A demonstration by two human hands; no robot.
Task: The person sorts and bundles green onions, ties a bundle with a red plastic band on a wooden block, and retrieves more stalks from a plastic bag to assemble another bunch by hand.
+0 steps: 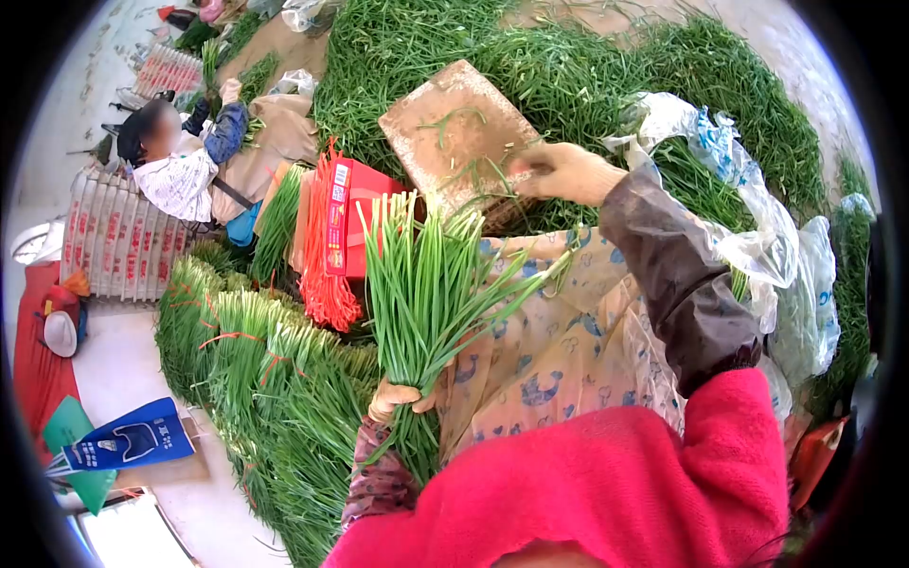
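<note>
While the left hand (398,399) grips a bunch of green stalks (421,303) near its lower part, most of the bunch fans out toward twelve to two o'clock. At one o'clock from it, the right hand (571,173) bends its fingers by a brown block (461,133); whether it grips anything, I cannot tell. The red box's (362,178) white label (339,180) and the white characters on the blue packet (133,438), toward nine o'clock, are too small to read.
</note>
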